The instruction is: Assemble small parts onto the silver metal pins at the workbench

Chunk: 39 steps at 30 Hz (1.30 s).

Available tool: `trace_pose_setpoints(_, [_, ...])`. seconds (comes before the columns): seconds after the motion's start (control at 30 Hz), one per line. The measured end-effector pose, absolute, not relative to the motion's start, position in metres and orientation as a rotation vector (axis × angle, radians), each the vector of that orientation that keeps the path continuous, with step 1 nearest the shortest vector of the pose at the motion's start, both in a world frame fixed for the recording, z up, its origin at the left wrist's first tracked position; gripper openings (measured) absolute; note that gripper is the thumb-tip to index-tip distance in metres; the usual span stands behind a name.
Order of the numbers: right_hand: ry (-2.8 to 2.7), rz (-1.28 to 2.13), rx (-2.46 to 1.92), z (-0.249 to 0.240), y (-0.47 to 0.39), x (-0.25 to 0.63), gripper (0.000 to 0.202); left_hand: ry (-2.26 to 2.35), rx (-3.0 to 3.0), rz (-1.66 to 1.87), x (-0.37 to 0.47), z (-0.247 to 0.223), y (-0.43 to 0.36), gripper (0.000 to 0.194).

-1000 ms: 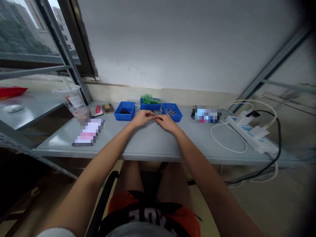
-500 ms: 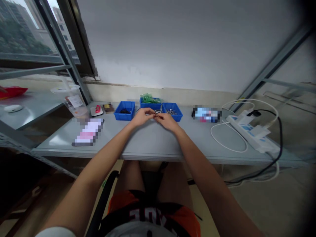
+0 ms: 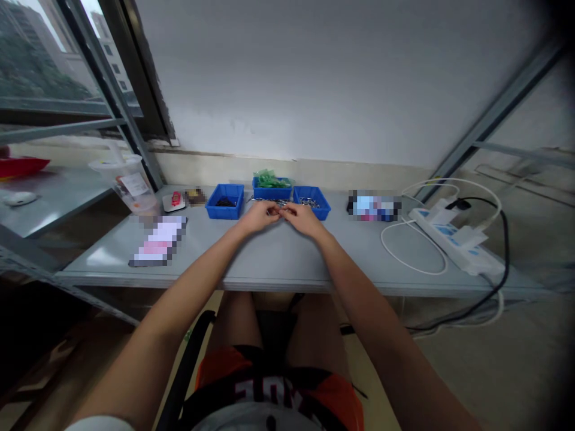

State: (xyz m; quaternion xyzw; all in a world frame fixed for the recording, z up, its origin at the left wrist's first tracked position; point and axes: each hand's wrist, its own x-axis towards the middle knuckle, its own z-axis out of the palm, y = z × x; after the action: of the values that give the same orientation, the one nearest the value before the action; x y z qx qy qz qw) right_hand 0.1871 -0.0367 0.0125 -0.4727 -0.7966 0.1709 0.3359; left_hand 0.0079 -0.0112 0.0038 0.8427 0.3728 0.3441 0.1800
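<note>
My left hand (image 3: pixel 259 217) and my right hand (image 3: pixel 302 216) meet fingertip to fingertip over the grey tabletop (image 3: pixel 278 257). Both are closed in a pinch; whatever lies between the fingers is too small to make out. Just behind them, small metal pieces (image 3: pixel 258 199) lie on the table, partly covered by the hands. A blue bin (image 3: pixel 225 212) with dark small parts stands to the left. Another blue bin (image 3: pixel 272 193) at the back holds green plastic pieces (image 3: pixel 268 179). To the right, a third blue bin (image 3: pixel 321 212) contains shiny metal parts (image 3: pixel 309 202).
On the left are a phone (image 3: pixel 159 242), a lidded plastic cup (image 3: pixel 135 185) and a small white dish (image 3: pixel 174 205) with a red item. A blurred-out device (image 3: pixel 374 206) lies on the right, near a white power strip (image 3: pixel 462 242) with cables. A wall rises behind the table.
My left hand has come slightly lower and nearer me, uncovering more of the metal pieces behind. The fingertips stay together. The whole view has shifted a little.
</note>
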Motion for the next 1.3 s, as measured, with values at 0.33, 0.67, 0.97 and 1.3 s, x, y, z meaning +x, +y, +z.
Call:
trace_pose_setpoints(0.33, [-2.102,0.477,-1.227,0.0105,-0.0342,0.1876,0.027,1.054,2.527,0.939,0.0054,0.001,-0.0075,0.017])
trace_pose_setpoints(0.67, [-2.141,0.471,-1.218,0.0079,-0.0322,0.1885,0.025,1.05,2.603,0.918,0.0067,0.0022,-0.0094,0.017])
trace_pose_setpoints(0.97, [-2.154,0.495,-1.238,0.0089,-0.0323,0.1892,0.022,0.999,2.56,0.915,0.0047,0.0017,-0.0075,0.019])
trace_pose_setpoints(1.3, [-2.022,0.478,-1.247,0.0057,-0.0284,0.1913,0.026,1.046,2.503,0.852,0.002,0.0054,-0.0106,0.016])
